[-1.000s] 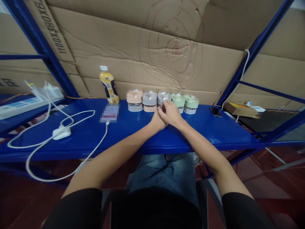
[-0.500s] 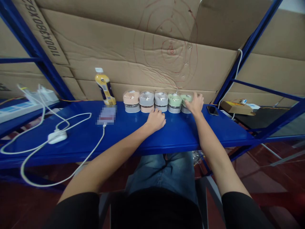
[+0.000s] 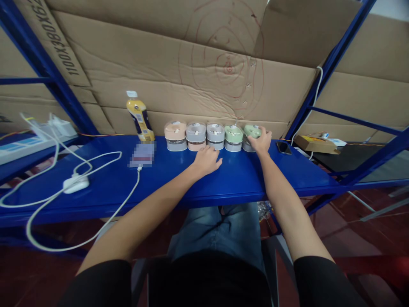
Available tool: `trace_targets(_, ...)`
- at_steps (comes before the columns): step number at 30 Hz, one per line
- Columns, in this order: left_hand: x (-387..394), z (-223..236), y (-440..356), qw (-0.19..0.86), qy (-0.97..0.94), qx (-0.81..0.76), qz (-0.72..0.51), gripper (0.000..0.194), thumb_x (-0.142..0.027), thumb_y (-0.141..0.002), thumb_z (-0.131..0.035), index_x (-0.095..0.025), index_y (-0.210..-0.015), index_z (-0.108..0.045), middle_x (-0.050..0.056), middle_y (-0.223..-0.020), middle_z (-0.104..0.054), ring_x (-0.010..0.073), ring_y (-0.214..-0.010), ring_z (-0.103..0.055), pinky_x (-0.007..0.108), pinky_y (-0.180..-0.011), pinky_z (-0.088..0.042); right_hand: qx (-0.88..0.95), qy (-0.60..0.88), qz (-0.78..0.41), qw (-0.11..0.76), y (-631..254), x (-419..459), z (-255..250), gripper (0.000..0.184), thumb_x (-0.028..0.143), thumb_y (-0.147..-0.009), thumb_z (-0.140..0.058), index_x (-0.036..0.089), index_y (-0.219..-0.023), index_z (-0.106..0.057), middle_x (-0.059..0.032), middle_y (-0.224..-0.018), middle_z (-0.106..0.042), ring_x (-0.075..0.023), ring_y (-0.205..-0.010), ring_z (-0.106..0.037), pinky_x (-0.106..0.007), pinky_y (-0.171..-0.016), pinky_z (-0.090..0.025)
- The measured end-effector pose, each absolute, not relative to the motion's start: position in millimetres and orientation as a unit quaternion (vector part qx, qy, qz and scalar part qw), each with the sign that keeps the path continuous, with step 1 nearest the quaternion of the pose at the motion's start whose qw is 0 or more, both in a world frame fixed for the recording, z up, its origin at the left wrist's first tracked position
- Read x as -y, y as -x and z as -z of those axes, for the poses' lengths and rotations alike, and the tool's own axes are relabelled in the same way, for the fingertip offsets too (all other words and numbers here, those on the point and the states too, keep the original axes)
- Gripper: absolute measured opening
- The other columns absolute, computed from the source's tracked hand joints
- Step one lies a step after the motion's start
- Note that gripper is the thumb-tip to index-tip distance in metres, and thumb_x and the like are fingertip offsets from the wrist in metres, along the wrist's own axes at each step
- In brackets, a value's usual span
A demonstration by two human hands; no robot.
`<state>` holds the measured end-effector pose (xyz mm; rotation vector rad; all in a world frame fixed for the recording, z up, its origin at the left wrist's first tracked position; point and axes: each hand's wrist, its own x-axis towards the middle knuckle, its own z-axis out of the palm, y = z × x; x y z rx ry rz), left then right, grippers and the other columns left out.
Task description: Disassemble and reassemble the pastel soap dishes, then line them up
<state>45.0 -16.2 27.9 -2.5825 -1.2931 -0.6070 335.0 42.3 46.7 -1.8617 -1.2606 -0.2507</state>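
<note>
Several stacks of two small rounded packs with clear lids stand in a row along the back of the blue shelf. My right hand [image 3: 262, 140] grips the upper green pack [image 3: 252, 131] of the rightmost stack, thumb at its front and fingers on its right side. Beneath it sits a grey pack [image 3: 248, 146], partly covered by the hand. My left hand [image 3: 207, 160] rests palm down on the shelf, fingers spread and holding nothing. Its fingertips are close to a grey-over-peach stack [image 3: 196, 132] and a grey stack [image 3: 215, 132]. Left of my right hand stands a green-topped stack [image 3: 233, 133].
A peach-topped stack [image 3: 175, 130] ends the row on the left. Beside it are a yellow drink bottle [image 3: 139, 117] and a blurred-out flat item [image 3: 142, 154] with a white cable. A white charger [image 3: 76, 183] lies further left, a phone [image 3: 283, 147] to the right. Cardboard [image 3: 143, 55] backs the shelf.
My right hand's fingers have come down round the upper green pack, which has shifted slightly right. My left hand stays on the shelf, its thumb a little further out.
</note>
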Motion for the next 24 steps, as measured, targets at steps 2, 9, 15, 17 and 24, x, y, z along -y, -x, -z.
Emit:
trace_targets(2,12.1,-26.8,-39.1,0.029,0.868,0.416,0.271,0.029,-0.035,-0.102,-0.062,-0.014,-0.11,-0.08,0.019,-0.114,-0.079,0.0366,-0.114,-0.073,0.052,-0.101,-0.059,0.494,0.72,0.121,0.472,-339.5,-37.0,-57.5,0.073,0.042,-0.088,-0.069,0.017,-0.155,-0.055,-0.0242,-0.148,-0.052,-0.0408,-0.14,-0.055,-0.059,-0.116,-0.047)
trace_targets(9,-6.1,-26.3,-16.0,-0.304,0.76,0.335,0.466,0.072,-0.043,-0.086,-0.083,-0.019,-0.148,-0.058,0.02,-0.141,-0.071,0.0305,-0.125,-0.074,0.048,-0.107,-0.061,0.67,0.47,-0.109,0.564,-321.3,-6.7,-86.3,0.069,0.058,-0.085,-0.072,0.027,-0.146,-0.063,-0.012,-0.141,-0.069,-0.0348,-0.128,-0.068,-0.053,-0.107,-0.058)
trace_targets(15,-10.4,-20.7,2.7,-0.367,0.745,0.34,0.441,0.094,-0.05,-0.072,-0.093,-0.018,-0.151,-0.053,0.022,-0.158,-0.061,0.0381,-0.146,-0.062,0.053,-0.123,-0.051,0.804,0.346,-0.327,0.356,-274.5,9.9,-66.9,0.069,0.043,-0.069,-0.087,0.029,-0.135,-0.072,-0.0076,-0.142,-0.074,-0.0358,-0.136,-0.067,-0.052,-0.114,-0.057)
trace_targets(17,-7.8,-17.6,9.7,-0.348,0.759,0.359,0.416,0.096,-0.051,-0.068,-0.096,-0.018,-0.149,-0.056,0.02,-0.157,-0.063,0.0388,-0.147,-0.061,0.054,-0.125,-0.049,0.814,0.341,-0.349,0.315,-268.0,9.1,-58.3,0.075,0.042,-0.068,-0.089,0.028,-0.14,-0.07,-0.0098,-0.147,-0.071,-0.0358,-0.139,-0.066,-0.053,-0.116,-0.056)
trace_targets(24,-1.6,-8.9,12.1,-0.275,0.813,0.344,0.382,0.11,-0.051,-0.06,-0.102,-0.018,-0.153,-0.052,0.02,-0.154,-0.064,0.0402,-0.142,-0.063,0.055,-0.12,-0.052,0.838,0.358,-0.277,0.304,-248.9,6.9,-39.7,0.099,0.057,-0.063,-0.099,0.024,-0.15,-0.064,-0.0144,-0.153,-0.067,-0.038,-0.146,-0.061,-0.056,-0.129,-0.045)
